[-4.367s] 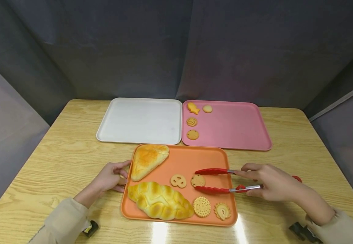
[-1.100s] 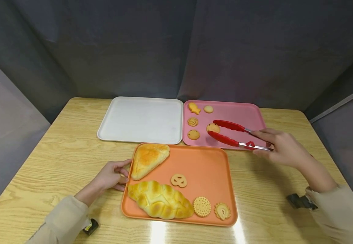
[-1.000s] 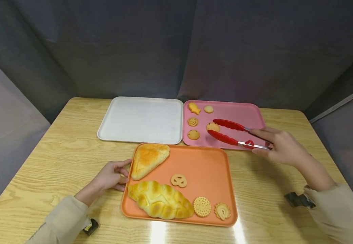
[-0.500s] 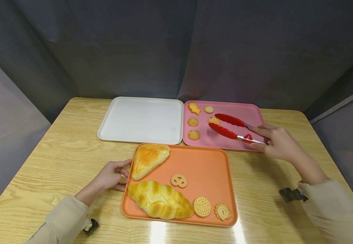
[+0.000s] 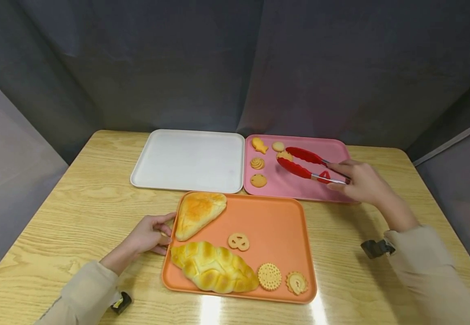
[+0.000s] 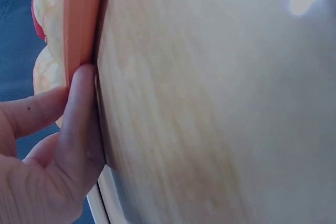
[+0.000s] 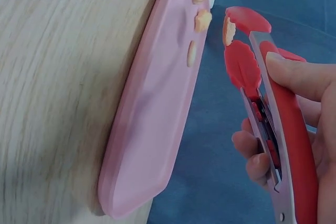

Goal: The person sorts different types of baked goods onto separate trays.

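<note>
My right hand (image 5: 362, 182) grips a pair of red-tipped tongs (image 5: 295, 169) over the pink tray (image 5: 320, 192). Pinched between the tong tips is a round chocolate-chip cookie (image 5: 285, 156), raised above the tray in the right wrist view. On the pink tray lie a fish-shaped cracker (image 5: 259, 145), a small pale round cookie (image 5: 278, 146), a swirl cookie (image 5: 257, 163) and another chip cookie (image 5: 258, 180). My left hand (image 5: 148, 235) holds the left rim of the orange tray (image 5: 275, 216), thumb and finger at its edge in the left wrist view (image 6: 79, 124).
The orange tray carries a triangular bread (image 5: 199, 214), a braided loaf (image 5: 214, 267), a pretzel-shaped cookie (image 5: 239, 242), a round dotted biscuit (image 5: 269, 276) and a ruffled ring cookie (image 5: 297, 283). A white tray (image 5: 190, 160) adjoins the pink one. Dark curtains (image 5: 178, 67) stand behind the table.
The tongs took the chip cookie from the orange tray and carried it over the pink tray. Lately they moved slightly farther back, close to the small pale cookie. The left hand stayed put.
</note>
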The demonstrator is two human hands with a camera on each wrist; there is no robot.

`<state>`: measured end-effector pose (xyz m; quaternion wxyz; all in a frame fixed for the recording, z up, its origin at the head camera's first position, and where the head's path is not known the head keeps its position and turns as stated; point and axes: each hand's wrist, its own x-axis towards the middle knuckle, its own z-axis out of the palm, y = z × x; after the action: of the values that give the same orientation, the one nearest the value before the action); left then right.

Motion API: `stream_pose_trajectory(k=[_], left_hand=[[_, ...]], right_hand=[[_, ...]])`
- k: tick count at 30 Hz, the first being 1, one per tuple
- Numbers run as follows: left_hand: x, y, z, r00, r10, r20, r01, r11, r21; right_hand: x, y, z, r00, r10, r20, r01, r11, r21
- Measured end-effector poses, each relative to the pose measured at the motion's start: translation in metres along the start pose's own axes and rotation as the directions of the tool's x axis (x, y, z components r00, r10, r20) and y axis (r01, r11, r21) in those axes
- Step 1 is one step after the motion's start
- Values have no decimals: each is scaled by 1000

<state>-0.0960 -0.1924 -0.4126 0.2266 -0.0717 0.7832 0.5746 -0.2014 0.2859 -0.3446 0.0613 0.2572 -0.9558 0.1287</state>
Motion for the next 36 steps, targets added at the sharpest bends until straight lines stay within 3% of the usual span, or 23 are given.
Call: stream_pose_trajectory(k=[18,24,36], left_hand=[[-2,2,0,999,27,26,-27,1000,-11],[-2,1,1,999,34,31,-34,999,-14],[-2,1,1,999,31,29,-31,999,-11]], right_hand=[[19,6,24,986,99,137,-107,993,52],[22,6,29,990,75,121,-83,994,70],[27,3,35,976,125,178,-140,987,75]])
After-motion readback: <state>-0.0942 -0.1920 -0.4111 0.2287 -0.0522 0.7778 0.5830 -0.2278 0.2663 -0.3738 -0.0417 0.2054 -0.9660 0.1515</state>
